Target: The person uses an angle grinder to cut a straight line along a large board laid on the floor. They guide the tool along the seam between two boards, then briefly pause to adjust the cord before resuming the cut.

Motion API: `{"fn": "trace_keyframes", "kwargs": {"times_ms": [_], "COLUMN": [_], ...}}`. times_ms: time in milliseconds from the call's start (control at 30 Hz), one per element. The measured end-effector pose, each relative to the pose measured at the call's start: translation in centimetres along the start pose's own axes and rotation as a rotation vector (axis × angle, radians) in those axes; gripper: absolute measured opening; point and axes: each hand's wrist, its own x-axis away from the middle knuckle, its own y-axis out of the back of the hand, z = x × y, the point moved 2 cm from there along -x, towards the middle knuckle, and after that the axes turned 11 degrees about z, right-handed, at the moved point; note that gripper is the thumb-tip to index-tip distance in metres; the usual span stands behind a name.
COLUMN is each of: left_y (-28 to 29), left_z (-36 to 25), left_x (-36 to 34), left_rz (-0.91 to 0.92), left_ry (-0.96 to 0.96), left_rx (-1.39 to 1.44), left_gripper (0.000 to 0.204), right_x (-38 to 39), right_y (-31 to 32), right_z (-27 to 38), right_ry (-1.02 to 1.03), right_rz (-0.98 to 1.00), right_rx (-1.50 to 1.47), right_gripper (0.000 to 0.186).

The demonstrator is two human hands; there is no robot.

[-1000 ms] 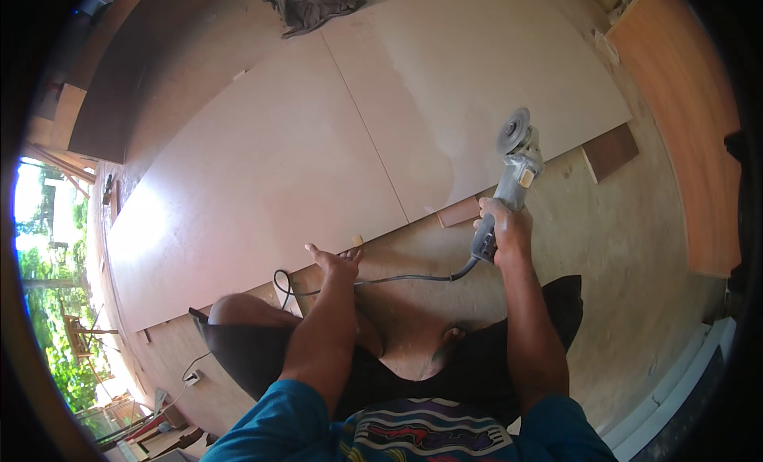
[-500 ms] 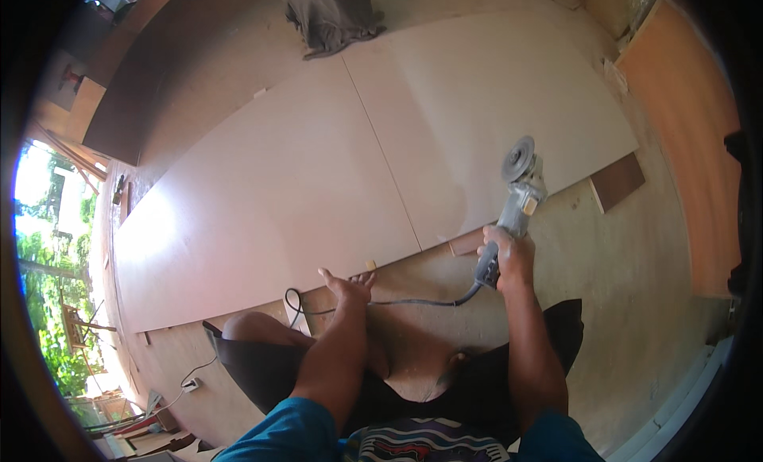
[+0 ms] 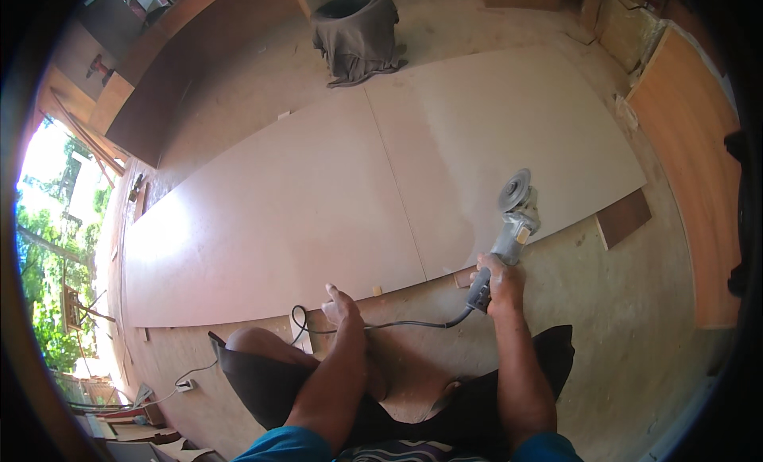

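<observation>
here, pale panelling (image 3: pixel 270 216) (tan floor (image 3: pixel 604 319) around)

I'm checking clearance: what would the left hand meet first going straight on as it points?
Probably the large pale board, left of its seam: the left hand points forward toward it. Whether it would touch the near edge or pass above is unclear.
</observation>
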Motion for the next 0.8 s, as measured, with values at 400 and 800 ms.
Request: {"fn": "trace_keyframes", "kwargs": {"times_ms": [400,800], "left_y": [5.9,4.2], "left_z": [-20.6,-17.5], "left_x": [17.0,28.2], "left_rz": [0.255,0.558], "left_ry": [-0.842,-1.293], "left_rx": [0.337,-0.392], "left_gripper": [0.069,0.048], "right_x": [-0.3,0.6], "right_y": [-0.4,-1.2], "right_z": [-0.1,0.9], "right_ry": [-0.031,-0.087], "right_rz": [0.094,0.046], "right_rx": [-0.086,-0.110], "right_gripper": [0.029,0.026]}}
